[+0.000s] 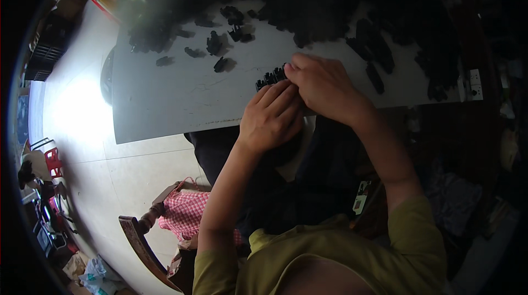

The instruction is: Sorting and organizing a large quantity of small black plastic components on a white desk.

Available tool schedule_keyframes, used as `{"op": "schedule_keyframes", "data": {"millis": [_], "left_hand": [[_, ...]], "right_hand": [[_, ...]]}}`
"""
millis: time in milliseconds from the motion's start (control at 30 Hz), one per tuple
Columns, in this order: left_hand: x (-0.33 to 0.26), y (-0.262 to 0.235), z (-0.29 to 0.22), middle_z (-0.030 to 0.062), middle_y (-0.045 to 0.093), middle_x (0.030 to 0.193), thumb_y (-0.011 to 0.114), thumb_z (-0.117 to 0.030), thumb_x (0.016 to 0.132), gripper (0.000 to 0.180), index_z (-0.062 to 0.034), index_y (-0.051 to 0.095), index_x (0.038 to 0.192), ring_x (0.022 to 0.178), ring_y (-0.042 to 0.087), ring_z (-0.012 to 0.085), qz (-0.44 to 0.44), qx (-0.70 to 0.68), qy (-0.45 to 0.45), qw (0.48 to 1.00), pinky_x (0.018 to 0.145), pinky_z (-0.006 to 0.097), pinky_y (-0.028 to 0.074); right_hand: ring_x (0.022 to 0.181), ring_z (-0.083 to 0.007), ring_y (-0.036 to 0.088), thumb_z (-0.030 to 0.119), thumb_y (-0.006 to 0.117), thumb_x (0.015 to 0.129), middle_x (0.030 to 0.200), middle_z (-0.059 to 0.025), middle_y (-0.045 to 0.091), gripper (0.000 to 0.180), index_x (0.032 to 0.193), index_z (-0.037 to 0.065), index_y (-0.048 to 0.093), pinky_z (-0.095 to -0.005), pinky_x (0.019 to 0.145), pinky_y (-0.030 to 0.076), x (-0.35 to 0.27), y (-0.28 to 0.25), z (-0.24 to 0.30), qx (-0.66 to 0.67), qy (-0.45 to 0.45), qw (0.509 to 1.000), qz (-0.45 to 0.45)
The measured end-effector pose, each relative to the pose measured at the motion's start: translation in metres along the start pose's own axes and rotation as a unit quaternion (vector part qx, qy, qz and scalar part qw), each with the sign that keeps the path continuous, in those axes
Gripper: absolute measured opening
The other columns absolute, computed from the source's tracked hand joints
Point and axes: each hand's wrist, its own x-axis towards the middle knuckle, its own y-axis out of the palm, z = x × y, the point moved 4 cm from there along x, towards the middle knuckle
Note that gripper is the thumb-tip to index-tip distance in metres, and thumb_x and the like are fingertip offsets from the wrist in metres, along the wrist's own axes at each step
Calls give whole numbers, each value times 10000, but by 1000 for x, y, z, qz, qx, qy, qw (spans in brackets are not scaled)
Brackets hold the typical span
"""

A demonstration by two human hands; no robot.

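Near the table's front edge a short row of small black parts shows between my hands; what exactly they are I cannot make out. My left hand is closed around the near side of this row, fingers bent over it. At the row's right end my right hand pinches with thumb and forefinger, and its other fingers are curled in. Whatever lies under my palms is hidden. Loose black pieces of a similar look are scattered on the grey tabletop beyond my left hand.
A big dark heap covers the table's far side, with longer black parts at the right. A wooden chair with a red checked cloth stands at my left. A white power socket is at the right.
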Motion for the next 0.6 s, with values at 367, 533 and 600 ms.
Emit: {"op": "schedule_keyframes", "data": {"millis": [367, 533, 600], "left_hand": [[-4, 2, -3, 105, 615, 1134, 668, -131, 713, 311, -41, 650, 1010, 1079, 585, 270, 1, 32, 19, 999, 891, 376, 482], [-2, -1, -12, 95, 508, 1330, 656, -243, 747, 514, -186, 592, 1253, 1192, 509, 260, 76, 56, 70, 993, 959, 392, 426], [-4, 1, -12, 86, 528, 1314, 658, -239, 746, 502, -192, 602, 1243, 1183, 519, 254, 82, 59, 71, 992, 955, 392, 431]], "right_hand": [[774, -245, 595, 49, 540, 864, 835, -77, 591, 161, 934, 44, 684, -363, 672, 488, -9, 12, -15, 57, 8, 996, -63], [732, -188, 613, -28, 584, 786, 881, -94, 608, 243, 992, 49, 686, -289, 644, 497, -14, -3, -78, 136, 144, 958, -209], [771, -247, 635, 20, 623, 802, 910, -105, 618, 183, 976, 33, 676, -337, 681, 516, -16, -7, -95, 86, 201, 952, -217]]}}
